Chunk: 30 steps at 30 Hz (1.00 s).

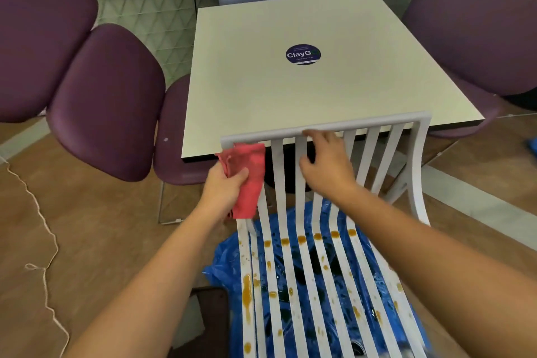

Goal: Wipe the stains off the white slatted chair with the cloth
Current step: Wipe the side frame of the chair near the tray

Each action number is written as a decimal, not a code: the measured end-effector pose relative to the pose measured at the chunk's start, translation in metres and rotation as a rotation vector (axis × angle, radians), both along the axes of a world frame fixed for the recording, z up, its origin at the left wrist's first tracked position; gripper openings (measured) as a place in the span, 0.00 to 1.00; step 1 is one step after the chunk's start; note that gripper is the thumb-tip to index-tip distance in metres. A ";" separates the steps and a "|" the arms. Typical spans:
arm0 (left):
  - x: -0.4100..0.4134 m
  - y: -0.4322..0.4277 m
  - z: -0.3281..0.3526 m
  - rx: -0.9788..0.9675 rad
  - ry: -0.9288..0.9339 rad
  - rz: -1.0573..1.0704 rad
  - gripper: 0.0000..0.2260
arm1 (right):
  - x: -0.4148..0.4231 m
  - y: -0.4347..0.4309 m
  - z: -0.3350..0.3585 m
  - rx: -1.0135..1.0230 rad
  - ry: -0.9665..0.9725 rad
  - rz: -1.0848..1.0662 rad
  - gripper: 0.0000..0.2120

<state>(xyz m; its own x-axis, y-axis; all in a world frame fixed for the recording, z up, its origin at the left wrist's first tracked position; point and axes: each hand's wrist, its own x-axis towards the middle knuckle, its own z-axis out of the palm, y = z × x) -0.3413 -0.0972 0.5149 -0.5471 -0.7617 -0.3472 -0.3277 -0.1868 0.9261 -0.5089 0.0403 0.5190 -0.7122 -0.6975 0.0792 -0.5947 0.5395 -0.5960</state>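
The white slatted chair (374,125) stands in front of me with its back toward the table. Orange-brown stains (247,293) dot the seat slats, thickest on the left slats and in a row across the seat's back. My left hand (225,186) grips a red cloth (247,171) and presses it on the backrest's left end, just under the top rail. My right hand (327,163) rests on the backrest's middle, fingers over the top rail and thumb between two slats.
A white square table (261,73) with a round blue sticker (303,54) stands right behind the chair. Purple padded chairs (107,102) flank it left and right. Blue plastic sheeting (223,259) lies under the chair. A thin cord (43,227) trails over the wooden floor at left.
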 end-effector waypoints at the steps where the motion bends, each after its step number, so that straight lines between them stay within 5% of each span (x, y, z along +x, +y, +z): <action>1: -0.005 -0.008 0.004 -0.070 0.000 0.009 0.10 | -0.014 -0.007 0.003 0.036 0.085 -0.002 0.27; 4: -0.021 -0.030 0.017 -0.393 -0.043 0.058 0.11 | -0.057 -0.025 0.003 0.332 0.198 0.062 0.31; 8: -0.035 -0.054 0.030 -0.844 -0.149 0.116 0.18 | -0.081 -0.032 -0.009 0.635 0.092 0.176 0.37; 11: -0.047 -0.063 0.013 -0.882 -0.305 -0.095 0.29 | -0.077 -0.036 -0.017 0.652 0.143 0.158 0.41; 16: -0.051 -0.066 -0.034 -1.081 -0.415 -0.397 0.28 | -0.080 -0.036 -0.015 0.667 0.148 0.178 0.43; 30: -0.031 -0.040 -0.069 -0.785 -0.102 0.017 0.28 | -0.085 -0.037 -0.023 0.666 0.182 0.184 0.45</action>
